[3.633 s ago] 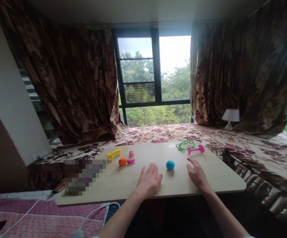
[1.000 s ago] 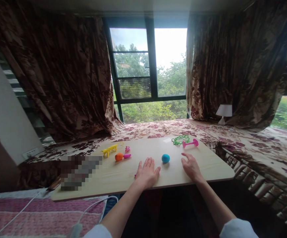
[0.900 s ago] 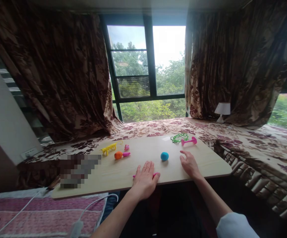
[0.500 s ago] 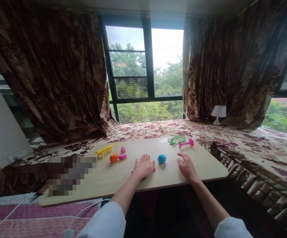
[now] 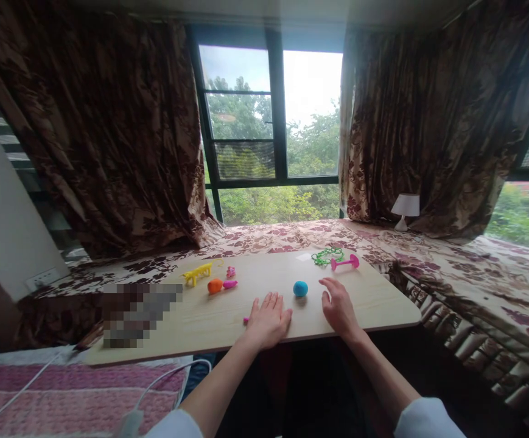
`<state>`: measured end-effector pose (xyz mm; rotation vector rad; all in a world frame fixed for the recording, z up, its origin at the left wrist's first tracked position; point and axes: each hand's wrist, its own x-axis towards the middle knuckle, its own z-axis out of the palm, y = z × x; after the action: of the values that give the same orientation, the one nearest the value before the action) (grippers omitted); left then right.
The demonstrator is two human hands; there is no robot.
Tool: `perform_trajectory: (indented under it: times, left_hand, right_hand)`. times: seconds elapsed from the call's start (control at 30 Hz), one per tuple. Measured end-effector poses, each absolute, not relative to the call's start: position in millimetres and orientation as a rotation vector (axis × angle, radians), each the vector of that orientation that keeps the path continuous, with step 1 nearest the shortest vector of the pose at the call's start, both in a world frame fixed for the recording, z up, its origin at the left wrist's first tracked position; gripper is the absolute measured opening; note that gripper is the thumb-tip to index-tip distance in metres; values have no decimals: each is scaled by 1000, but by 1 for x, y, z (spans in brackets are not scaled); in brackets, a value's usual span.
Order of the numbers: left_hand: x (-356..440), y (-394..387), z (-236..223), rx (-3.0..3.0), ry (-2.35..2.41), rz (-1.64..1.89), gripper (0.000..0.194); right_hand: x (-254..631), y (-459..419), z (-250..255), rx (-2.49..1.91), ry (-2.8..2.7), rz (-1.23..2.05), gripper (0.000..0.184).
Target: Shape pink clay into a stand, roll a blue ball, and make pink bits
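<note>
My left hand [image 5: 268, 319] lies flat on the light wooden table [image 5: 177, 337], palm down with fingers stretched out. It covers most of a pink piece [image 5: 246, 320], whose small end shows at the left of the hand; its kind is hidden. Between my two hands sits a blue ball [image 5: 300, 289], apart from both and looking like modelling clay. My right hand [image 5: 339, 309] rests near the table's front edge, fingers slightly curled and apart, holding nothing.
Farther left are an orange and pink toy [image 5: 215, 286], a small pink figure [image 5: 231, 271] and a yellow animal toy [image 5: 198, 274]. A pink dumbbell-shaped toy [image 5: 345, 263] and a green chain [image 5: 325, 257] lie at the back right. A white lamp [image 5: 403, 210] stands beyond.
My left hand has moved slightly towards me, and the pink end at its right is now covered. The right hand has shifted a little towards the blue ball. The view has turned slightly.
</note>
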<state>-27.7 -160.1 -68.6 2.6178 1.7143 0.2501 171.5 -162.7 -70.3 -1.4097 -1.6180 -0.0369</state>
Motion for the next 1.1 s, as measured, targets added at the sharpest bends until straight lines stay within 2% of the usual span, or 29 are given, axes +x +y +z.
perform_trajectory:
  times: [0.17,0.37,0.53,0.67,0.8,0.93,1.1]
  left_hand:
    - [-40,-140,-54,2642,1732,357,62]
    - [-83,-174,-59,2680,1670,356,55]
    - [-93,-210,-71,2718,1607,334,57]
    - [-96,-225,-71,2778,1527,318,65]
    - [-90,-206,-56,2676,1588,163,75]
    - [-85,-192,-47,2652,1642,126,88]
    - [-100,-218,-64,2797,1508,204,93]
  right_hand:
    - [121,-184,-74,-1227,-1919,-38,51]
    - [95,-191,-70,-1182,-2238,9,41]
    - [95,-213,-67,-1180,-2428,8,45]
    - [103,-232,-68,-1120,-2529,-1,65]
    - [99,-219,-63,-1171,-2560,26,87]
    - [95,-201,-60,-1257,-2565,9,86]
    - [105,-220,-76,-1172,-2633,-38,88]
